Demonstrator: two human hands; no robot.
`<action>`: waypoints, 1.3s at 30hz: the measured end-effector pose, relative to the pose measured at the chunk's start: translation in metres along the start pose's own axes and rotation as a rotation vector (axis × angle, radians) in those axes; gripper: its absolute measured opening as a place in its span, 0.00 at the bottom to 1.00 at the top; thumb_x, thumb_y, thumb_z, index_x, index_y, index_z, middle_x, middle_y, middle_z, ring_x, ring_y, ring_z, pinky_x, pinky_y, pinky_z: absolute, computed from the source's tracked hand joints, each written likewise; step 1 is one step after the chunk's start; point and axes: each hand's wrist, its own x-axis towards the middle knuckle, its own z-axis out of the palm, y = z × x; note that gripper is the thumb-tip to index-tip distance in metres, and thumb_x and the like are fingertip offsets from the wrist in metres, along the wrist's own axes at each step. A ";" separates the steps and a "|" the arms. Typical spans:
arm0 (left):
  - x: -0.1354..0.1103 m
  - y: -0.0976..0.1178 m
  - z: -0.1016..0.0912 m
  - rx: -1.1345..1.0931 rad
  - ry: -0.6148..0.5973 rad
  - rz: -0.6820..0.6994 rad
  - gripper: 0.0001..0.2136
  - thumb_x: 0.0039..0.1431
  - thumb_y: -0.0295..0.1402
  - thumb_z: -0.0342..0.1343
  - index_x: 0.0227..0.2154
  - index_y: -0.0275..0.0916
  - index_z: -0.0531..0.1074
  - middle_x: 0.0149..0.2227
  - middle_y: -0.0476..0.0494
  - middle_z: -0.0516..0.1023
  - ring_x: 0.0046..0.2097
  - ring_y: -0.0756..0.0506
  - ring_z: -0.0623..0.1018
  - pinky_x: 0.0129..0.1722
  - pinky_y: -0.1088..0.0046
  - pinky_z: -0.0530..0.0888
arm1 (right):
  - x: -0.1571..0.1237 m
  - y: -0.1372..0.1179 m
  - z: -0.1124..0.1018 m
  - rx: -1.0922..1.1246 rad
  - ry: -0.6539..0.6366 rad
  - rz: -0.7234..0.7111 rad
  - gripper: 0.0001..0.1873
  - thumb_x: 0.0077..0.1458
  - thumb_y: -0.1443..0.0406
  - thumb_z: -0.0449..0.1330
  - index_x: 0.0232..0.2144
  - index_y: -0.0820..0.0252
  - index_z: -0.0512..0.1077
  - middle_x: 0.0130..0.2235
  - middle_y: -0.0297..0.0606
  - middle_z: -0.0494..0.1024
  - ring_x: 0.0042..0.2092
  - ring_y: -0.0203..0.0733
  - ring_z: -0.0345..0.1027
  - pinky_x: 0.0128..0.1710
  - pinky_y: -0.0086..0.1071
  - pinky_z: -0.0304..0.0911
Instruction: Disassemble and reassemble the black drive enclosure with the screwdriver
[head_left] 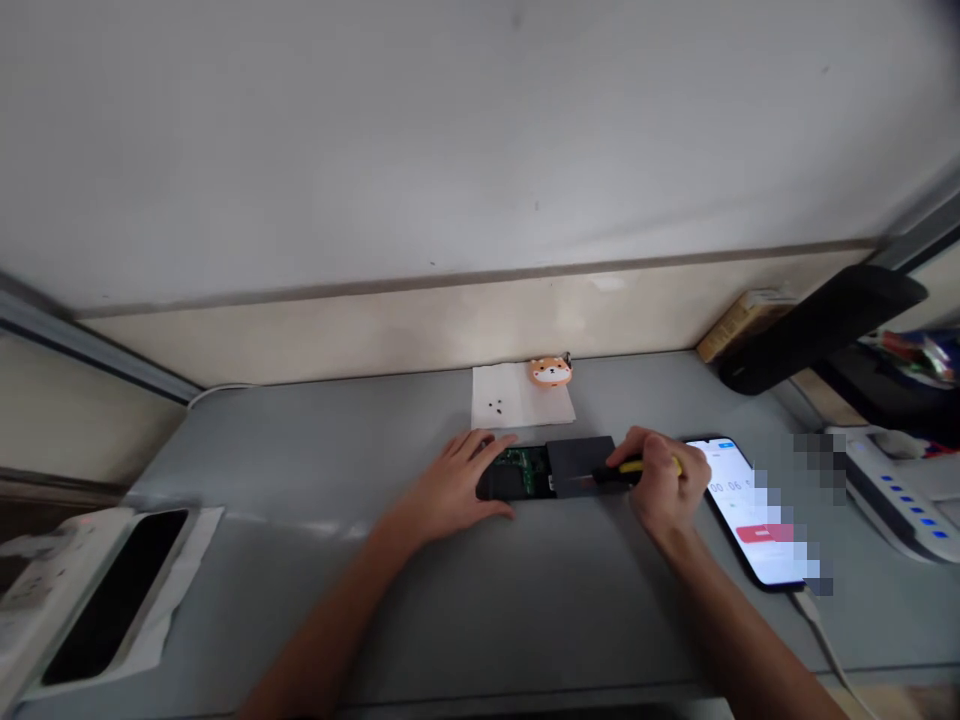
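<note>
An opened flat black electronic device lies on the grey tabletop, with a green circuit board bare in its left half and a dark panel over its right half. My left hand grips the device's left end, fingers along the far edge and thumb along the near one. In my right hand is a yellow-and-black screwdriver, held nearly level with its shaft pointing left over the dark panel. Whether its tip touches the panel I cannot tell.
Behind the device, a white paper bears several tiny dark pieces and an orange dog-faced case. A lit phone with a cable lies right. Farther right stand a black cylinder and a white power strip. Another phone lies left.
</note>
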 end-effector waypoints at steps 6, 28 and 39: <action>-0.002 0.004 -0.008 0.015 -0.007 -0.009 0.35 0.56 0.41 0.68 0.65 0.51 0.62 0.60 0.41 0.67 0.62 0.34 0.69 0.63 0.53 0.68 | 0.003 -0.001 -0.004 -0.026 0.019 -0.008 0.27 0.57 0.59 0.46 0.10 0.56 0.70 0.13 0.36 0.70 0.16 0.36 0.61 0.18 0.31 0.53; 0.014 0.032 0.020 0.072 0.150 0.056 0.26 0.63 0.40 0.61 0.62 0.45 0.64 0.58 0.40 0.76 0.59 0.37 0.74 0.65 0.52 0.62 | 0.005 -0.006 -0.006 0.016 -0.085 -0.311 0.25 0.60 0.66 0.48 0.11 0.55 0.67 0.14 0.33 0.70 0.16 0.34 0.61 0.20 0.30 0.53; 0.011 0.027 0.019 0.004 0.220 0.098 0.27 0.62 0.39 0.63 0.62 0.44 0.64 0.58 0.42 0.76 0.60 0.37 0.74 0.63 0.55 0.65 | -0.001 0.000 -0.008 0.008 0.140 -0.265 0.28 0.65 0.63 0.46 0.15 0.56 0.71 0.16 0.34 0.73 0.19 0.36 0.65 0.20 0.31 0.55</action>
